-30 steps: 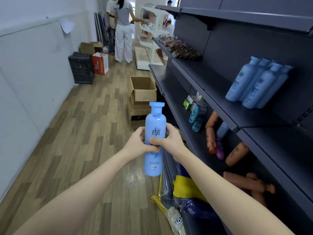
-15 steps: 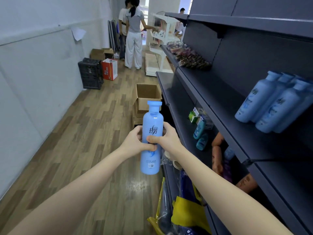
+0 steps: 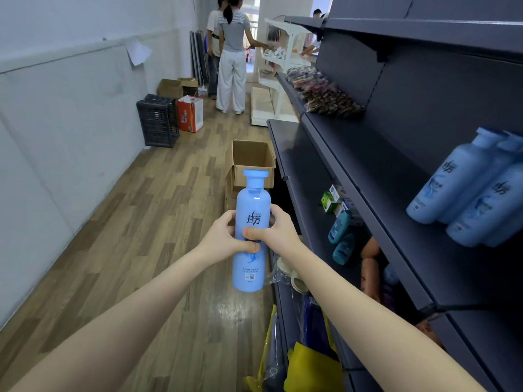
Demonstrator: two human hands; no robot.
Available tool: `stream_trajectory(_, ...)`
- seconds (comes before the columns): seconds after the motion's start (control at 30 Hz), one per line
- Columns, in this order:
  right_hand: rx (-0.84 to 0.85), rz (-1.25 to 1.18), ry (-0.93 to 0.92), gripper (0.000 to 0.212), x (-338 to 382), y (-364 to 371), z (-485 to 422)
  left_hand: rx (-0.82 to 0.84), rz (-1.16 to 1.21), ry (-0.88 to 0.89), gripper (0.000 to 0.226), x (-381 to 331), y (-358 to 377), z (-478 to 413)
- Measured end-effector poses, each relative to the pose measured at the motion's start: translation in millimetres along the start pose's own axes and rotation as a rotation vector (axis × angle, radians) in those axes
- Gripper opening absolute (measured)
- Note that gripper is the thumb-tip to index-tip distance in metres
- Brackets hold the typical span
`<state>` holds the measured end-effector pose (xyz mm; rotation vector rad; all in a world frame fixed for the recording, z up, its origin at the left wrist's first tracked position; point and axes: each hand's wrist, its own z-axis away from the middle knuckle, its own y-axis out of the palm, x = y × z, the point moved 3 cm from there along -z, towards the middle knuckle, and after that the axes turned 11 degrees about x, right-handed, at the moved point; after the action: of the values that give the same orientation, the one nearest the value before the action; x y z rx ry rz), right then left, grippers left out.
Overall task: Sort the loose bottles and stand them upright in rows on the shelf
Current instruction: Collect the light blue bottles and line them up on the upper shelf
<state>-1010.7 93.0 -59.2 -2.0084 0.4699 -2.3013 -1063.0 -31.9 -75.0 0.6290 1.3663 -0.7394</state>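
You hold one blue bottle point(image 3: 250, 230) upright, cap at the top, label facing you. It is in the air over the aisle floor, just left of the shelf unit point(image 3: 382, 171), and rests on no shelf board.

Your left hand point(image 3: 223, 236) grips the bottle's middle from the left, fingers curled behind it and the thumb laid across the front. Your right hand point(image 3: 280, 230) grips at the same height from the right, its thumb also on the front, just above the left thumb. Both hands are closed round this one bottle.

Count on the shelves:
- Matching blue bottles point(image 3: 452, 179) standing together at the right of the middle board: at least three (the frame edge cuts the group, so I cannot give a full count).
- Teal bottles point(image 3: 339, 226) on the board below: two, one just in front of the other.
- Brown bottles point(image 3: 370, 268) lying loose on that lower board: mostly hidden, so no count.

Count on the floor:
- One open cardboard box point(image 3: 252, 162) directly behind the held bottle, against the shelf base.
- One black crate point(image 3: 158, 120) and one red box point(image 3: 190, 113), side by side at the wall.
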Motion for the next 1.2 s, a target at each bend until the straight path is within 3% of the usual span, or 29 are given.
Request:
stream_trajectory(0.47, -0.039, -0.032, 0.013, 0.048, 10.9, -2.3, -89.8, 0.033, -0.006, 0.017, 0.066, -6.5, -60.8, -76.0)
stream_trajectory(0.63, -0.08, -0.044, 0.012, 0.049, 18.0, -1.1, -128.7, 0.086, -0.022, 0.026, 0.079, -12.3, -93.2, -110.8)
stream_trajectory(1.2, -0.277, -0.075, 0.001, 0.047, 41.7, -9.0, -202.1, 0.259, -0.05, 0.081, 0.078, -31.1, -147.7, -200.4)
